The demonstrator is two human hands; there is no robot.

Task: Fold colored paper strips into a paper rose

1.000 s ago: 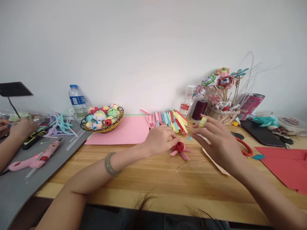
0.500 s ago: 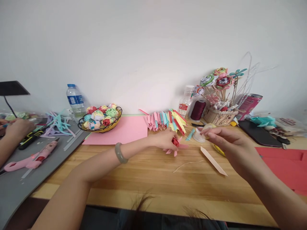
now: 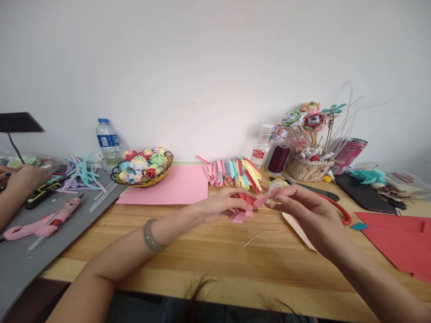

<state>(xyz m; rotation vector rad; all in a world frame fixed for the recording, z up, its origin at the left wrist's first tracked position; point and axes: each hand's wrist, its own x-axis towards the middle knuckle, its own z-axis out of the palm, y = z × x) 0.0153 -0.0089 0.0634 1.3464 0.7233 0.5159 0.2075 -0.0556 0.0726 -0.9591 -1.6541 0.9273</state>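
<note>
My left hand (image 3: 226,202), with a bangle on the wrist, has its fingers closed on a red and pink folded paper flower (image 3: 248,207) above the wooden table (image 3: 208,260). Beside it on the right, my right hand (image 3: 296,202) is pinched at the end of one of the flower's pink strips; the fingertips partly hide the contact. A roll of clear tape (image 3: 278,185) shows just behind those fingers. Under my right hand lies a pale paper strip (image 3: 299,231). A thin string (image 3: 264,234) rests in front of the flower.
Behind stand folded paper pieces (image 3: 232,172), a thread spool (image 3: 279,159) and a flower basket (image 3: 309,168). Red-handled scissors (image 3: 341,211) and red paper (image 3: 397,237) are right. At left are a paper-flower basket (image 3: 144,183), glue gun (image 3: 47,222) and another person's hand (image 3: 28,181).
My right hand has moved left to the flower, uncovering the scissors. My left hand has turned and the flower shows more openly. The view has shifted slightly.
</note>
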